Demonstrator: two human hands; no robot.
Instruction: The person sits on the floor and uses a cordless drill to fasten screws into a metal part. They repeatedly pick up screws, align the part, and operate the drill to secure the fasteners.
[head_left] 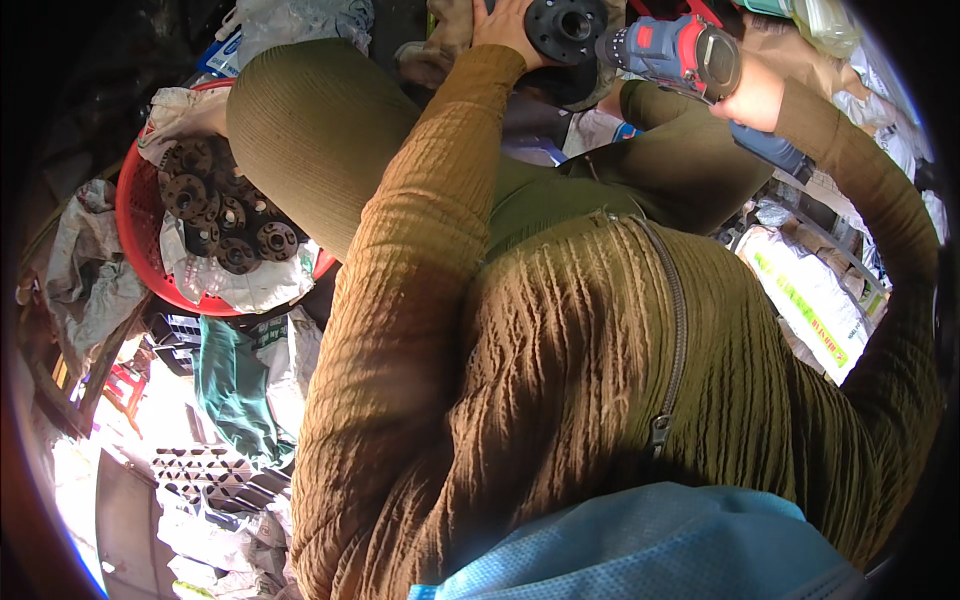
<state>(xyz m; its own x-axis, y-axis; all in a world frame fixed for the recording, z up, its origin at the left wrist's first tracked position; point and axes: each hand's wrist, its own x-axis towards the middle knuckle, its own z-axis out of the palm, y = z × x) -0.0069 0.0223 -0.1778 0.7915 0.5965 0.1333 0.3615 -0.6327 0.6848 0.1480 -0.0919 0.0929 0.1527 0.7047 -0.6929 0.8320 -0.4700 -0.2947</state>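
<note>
At the top of the head view, my left hand (pixel 505 28) is closed around the edge of a black round flange (pixel 560 42) with a raised hub and a centre hole. My right hand (pixel 757 95) grips a blue and red cordless drill (pixel 655 52). The drill lies sideways, its chuck end pointing left and close beside the flange. Whether the chuck or a bit touches the flange cannot be made out. Part of my left hand's fingers is hidden behind the flange.
A red plastic basket (pixel 128 215) by my left knee holds several similar black flanges (pixel 237 255) on white sheeting. Below it hang a green cloth (pixel 230 385) and a perforated metal piece (pixel 205 470). A printed white sack (pixel 805 300) lies on the right.
</note>
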